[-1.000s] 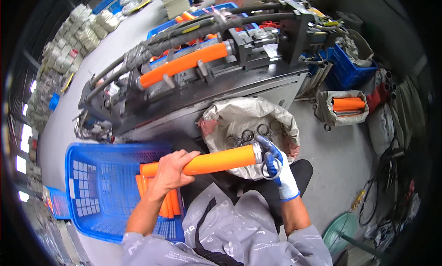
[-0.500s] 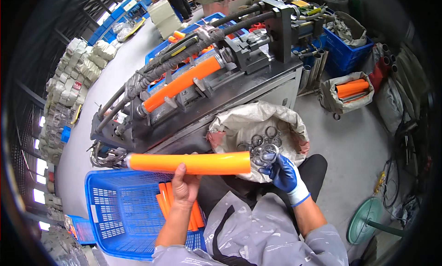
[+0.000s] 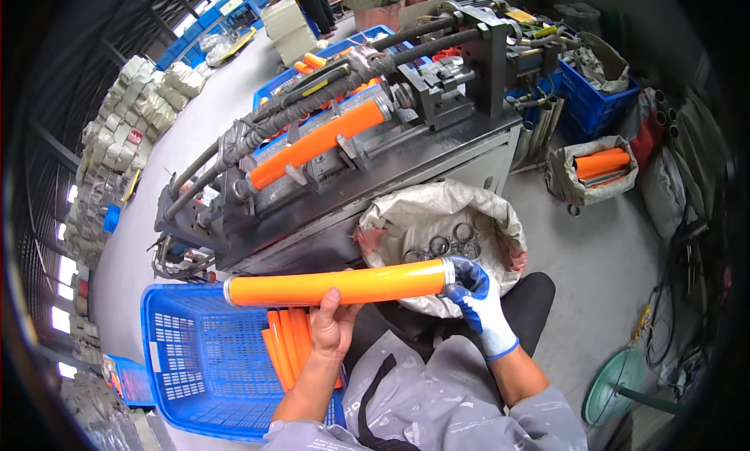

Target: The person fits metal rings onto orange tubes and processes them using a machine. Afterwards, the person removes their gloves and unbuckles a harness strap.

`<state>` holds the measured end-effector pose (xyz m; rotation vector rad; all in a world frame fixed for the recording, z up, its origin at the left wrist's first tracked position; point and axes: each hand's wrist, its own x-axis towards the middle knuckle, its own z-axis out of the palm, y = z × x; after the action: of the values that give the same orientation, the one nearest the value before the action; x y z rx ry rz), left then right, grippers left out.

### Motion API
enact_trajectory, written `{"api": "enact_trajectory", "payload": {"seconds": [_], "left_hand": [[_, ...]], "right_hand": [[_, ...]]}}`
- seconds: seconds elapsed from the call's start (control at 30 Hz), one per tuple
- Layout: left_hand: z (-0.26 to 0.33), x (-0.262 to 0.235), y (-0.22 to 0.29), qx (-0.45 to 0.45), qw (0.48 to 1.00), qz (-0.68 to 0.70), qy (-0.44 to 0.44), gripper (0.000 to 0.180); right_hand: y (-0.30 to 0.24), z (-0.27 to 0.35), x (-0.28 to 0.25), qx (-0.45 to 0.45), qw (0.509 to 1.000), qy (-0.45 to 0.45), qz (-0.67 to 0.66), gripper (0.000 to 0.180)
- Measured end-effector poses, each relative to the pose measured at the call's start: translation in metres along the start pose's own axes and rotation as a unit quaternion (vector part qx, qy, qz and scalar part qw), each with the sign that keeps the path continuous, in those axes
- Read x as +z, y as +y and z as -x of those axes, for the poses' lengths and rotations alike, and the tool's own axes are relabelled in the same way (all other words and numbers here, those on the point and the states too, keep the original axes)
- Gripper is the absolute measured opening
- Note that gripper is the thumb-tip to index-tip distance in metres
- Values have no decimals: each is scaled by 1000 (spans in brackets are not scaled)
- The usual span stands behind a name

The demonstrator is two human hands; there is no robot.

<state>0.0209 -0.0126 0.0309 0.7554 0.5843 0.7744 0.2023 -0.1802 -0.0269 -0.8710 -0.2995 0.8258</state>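
One head-worn fisheye view looks steeply down from close above the hands (image 3: 406,310), facing the machine (image 3: 351,154) ahead; straight edges bend toward the rim.

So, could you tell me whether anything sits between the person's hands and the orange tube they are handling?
Nothing visible does. The bare left hand grips the orange tube from below at mid-length, and the blue-gloved right hand is on its right end, at the metal ring there. The tube hangs above the blue basket.
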Motion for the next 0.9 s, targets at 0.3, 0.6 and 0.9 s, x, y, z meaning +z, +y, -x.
{"api": "enact_trajectory", "payload": {"seconds": [0.3, 0.6, 0.9], "left_hand": [[-8, -7, -5, 25, 997, -55, -46, 35], [-41, -26, -13, -56, 991, 116, -35, 38], [-192, 23, 31, 57, 992, 91, -64, 44]], "right_hand": [[-7, -8, -6, 84, 995, 3, 49, 45], [4, -13, -22, -43, 998, -17, -32, 62], [23, 5, -34, 52, 997, 46, -15, 33]]}}
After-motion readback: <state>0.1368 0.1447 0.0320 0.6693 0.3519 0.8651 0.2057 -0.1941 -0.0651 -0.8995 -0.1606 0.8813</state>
